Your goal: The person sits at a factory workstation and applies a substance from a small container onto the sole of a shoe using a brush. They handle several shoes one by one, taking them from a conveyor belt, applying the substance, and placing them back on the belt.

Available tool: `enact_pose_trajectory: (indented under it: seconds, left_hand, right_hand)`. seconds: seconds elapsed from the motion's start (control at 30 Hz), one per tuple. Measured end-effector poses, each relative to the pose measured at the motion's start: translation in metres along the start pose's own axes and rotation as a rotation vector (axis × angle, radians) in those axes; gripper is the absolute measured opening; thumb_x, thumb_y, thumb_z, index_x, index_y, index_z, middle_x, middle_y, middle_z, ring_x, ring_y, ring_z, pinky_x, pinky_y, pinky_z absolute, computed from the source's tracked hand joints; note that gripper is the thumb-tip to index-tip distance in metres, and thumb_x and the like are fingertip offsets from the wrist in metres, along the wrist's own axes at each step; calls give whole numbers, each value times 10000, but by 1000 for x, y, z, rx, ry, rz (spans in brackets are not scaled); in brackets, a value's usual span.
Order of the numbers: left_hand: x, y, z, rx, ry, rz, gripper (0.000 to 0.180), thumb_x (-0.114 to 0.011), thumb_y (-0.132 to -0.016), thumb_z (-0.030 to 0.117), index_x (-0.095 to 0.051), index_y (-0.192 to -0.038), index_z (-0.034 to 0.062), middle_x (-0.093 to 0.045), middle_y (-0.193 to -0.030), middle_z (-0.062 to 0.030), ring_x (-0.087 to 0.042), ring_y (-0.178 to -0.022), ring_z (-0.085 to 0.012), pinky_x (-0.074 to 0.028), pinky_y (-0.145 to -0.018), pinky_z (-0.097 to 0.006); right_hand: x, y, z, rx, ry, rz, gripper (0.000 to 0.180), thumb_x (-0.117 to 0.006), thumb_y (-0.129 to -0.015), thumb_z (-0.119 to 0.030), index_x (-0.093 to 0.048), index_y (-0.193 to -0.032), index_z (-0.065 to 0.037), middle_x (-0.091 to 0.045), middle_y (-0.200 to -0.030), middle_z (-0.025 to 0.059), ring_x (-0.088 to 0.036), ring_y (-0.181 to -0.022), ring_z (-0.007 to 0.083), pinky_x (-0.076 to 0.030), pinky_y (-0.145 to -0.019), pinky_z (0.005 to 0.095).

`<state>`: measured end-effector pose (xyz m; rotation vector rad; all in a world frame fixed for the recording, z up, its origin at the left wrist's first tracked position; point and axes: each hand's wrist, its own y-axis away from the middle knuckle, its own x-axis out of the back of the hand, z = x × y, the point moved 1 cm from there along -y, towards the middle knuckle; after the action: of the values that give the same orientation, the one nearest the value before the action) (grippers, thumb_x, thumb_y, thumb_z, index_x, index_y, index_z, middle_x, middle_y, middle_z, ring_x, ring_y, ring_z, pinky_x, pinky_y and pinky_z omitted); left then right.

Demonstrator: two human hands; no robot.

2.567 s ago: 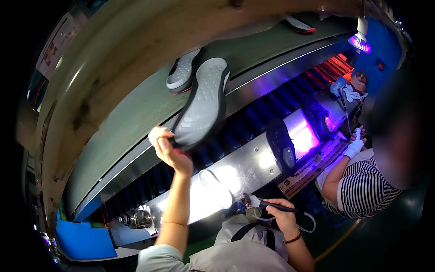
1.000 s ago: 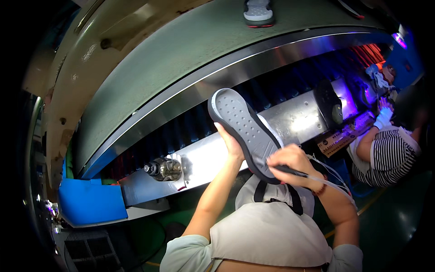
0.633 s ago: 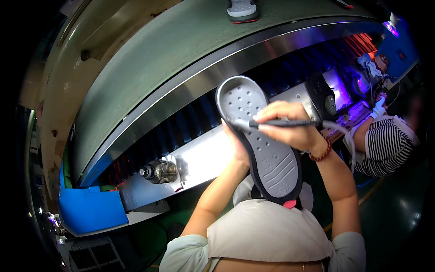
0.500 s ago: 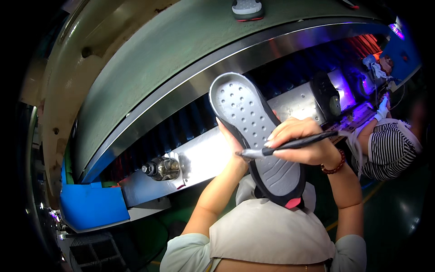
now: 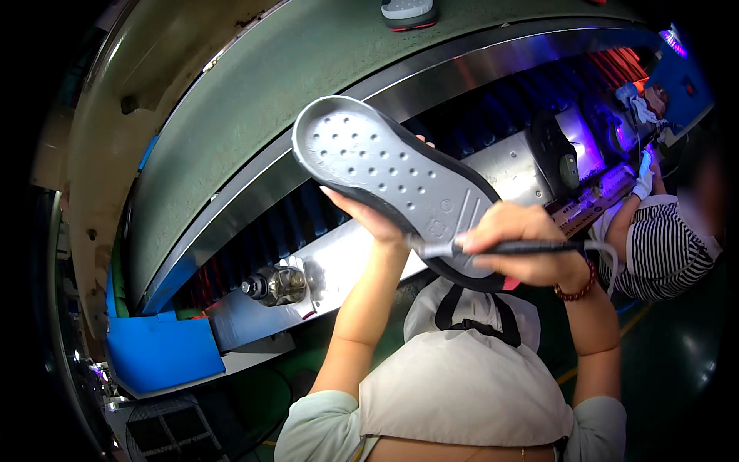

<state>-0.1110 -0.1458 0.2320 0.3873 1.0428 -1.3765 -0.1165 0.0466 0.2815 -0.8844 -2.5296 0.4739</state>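
While the left hand (image 5: 376, 222), half curled, holds the grey shoe sole (image 5: 392, 169) slanting from ten to four o'clock mid-view, the right hand (image 5: 527, 235) grips a black-handled tool (image 5: 543, 247) pointing toward nine.

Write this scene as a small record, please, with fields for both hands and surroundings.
Left hand: supports a dimpled grey shoe sole from below
Right hand: grips a black-handled tool; tip blurred near sole's edge
Metal bench: bears a bottle-like container
Green surface: another sole, upper picture edge
Far right: person in striped clothing
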Motion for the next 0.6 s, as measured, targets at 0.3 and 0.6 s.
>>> enact_pose_trajectory:
  seconds: [0.3,0.6]
  left_hand:
    - [3,-9,15,-72,-64,139,926,-167,-691,770,-260,-1291,71,-403,-1197,-241,-427,-1068,-364,-340,-923,-445]
    - [1,-11,8,13,-129,167,935,-170,-700,760,-259,-1287,38,-400,-1190,-250,-425,-1068,-373,-352,-912,-447]
  right_hand:
    - [0,16,1,2,13,-23,196,-662,-627,40,-635,-807,-33,-629,-831,99,-587,-791,184,-458,-712,263]
    - [-3,35,10,-66,-32,43,197,-664,-642,19,-632,-832,-20,-631,-847,84,-566,-811,170,-442,-732,266]
